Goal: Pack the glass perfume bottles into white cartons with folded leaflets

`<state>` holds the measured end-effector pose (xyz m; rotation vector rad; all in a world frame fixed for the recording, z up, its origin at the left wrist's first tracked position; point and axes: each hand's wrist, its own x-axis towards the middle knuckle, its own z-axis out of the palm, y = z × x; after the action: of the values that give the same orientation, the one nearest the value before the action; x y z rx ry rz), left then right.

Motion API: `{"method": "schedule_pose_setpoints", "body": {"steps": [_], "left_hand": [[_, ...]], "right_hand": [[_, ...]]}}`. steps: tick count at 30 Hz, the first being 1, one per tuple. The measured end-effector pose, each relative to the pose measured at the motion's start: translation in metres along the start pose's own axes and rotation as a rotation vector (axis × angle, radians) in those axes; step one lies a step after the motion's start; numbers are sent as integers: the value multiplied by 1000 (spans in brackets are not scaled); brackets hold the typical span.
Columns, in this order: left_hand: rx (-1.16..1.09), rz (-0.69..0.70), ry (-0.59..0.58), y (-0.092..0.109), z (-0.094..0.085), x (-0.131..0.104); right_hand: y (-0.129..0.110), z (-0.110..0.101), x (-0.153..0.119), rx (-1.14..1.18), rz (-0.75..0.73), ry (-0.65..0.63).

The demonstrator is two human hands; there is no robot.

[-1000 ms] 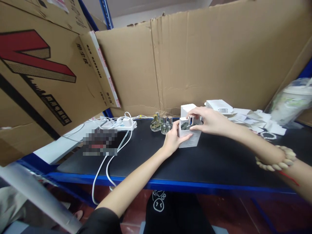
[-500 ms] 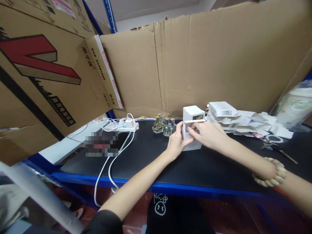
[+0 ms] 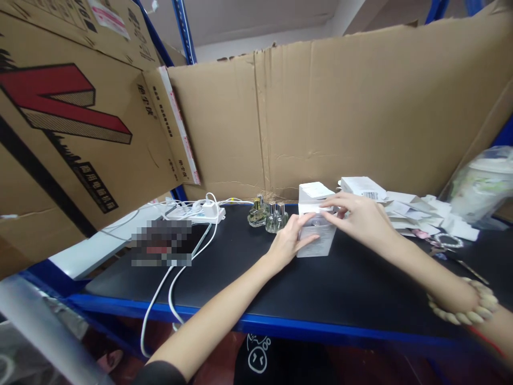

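A small pale-grey carton stands upright on the black tabletop with its top open. Something clear and rounded, perhaps a bottle cap, shows just inside the opening. My left hand grips the carton from its left side, thumb across the front and fingers at the upper edge. Over the top right, my right hand pinches the raised white flap between thumb and fingers. Another white box stands right behind. Several small glass perfume bottles with shiny caps are left of my left hand.
Flattened white cartons lie heaped at the right, near a beaded bracelet with keys. A bagged cup stands at far right. Left are a power strip, white cables and a blurred-out dark device. Cardboard walls the back.
My right hand has drawn slightly right and up from the opening, its fingers lifting at the flap. The carton's opening shows more now. The view has tilted slightly.
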<state>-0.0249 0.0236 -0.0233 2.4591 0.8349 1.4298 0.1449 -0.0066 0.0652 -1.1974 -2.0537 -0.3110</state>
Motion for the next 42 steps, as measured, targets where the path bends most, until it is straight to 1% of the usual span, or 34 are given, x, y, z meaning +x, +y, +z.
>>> {"method": "schedule_pose_setpoints", "body": {"steps": [4, 7, 9, 12, 14, 17, 22, 24, 26, 28, 29, 30, 33, 35, 38, 42], "left_hand": [[-2, -90, 33, -1, -1, 0], [-34, -178, 54, -4, 2, -2], [-42, -192, 51, -4, 2, -3], [-1, -124, 31, 0, 0, -2], [42, -75, 14, 3, -2, -1], [79, -53, 15, 5, -4, 0], [227, -26, 27, 4, -3, 0], [291, 21, 49, 4, -2, 0], [318, 84, 89, 4, -2, 0], [324, 135, 121, 5, -1, -1], [325, 144, 128, 5, -1, -1], [325, 141, 127, 5, -1, -1], [327, 85, 118, 6, -1, 0], [326, 58, 122, 8, -2, 0], [300, 58, 120, 9, -2, 0], [238, 114, 85, 11, -2, 2]], "right_hand": [[7, 3, -2, 25, -34, -70], [12, 6, -6, 41, -86, -66], [14, 7, -9, 38, -106, -71], [16, 6, -12, 35, -100, -52], [18, 4, -12, 65, -73, 19], [18, 4, -14, 178, -23, 108], [15, 8, -19, 317, -19, 42], [14, 8, -18, 353, 39, 65], [13, 8, -14, 386, 111, 135], [13, 8, -9, 404, 138, 181], [13, 8, -6, 412, 132, 171], [13, 8, -3, 426, 117, 130], [15, 11, 1, 510, 83, -68], [18, 14, 0, 567, 74, -147], [20, 17, -3, 610, 61, -155], [22, 20, -7, 628, 44, -137]]}}
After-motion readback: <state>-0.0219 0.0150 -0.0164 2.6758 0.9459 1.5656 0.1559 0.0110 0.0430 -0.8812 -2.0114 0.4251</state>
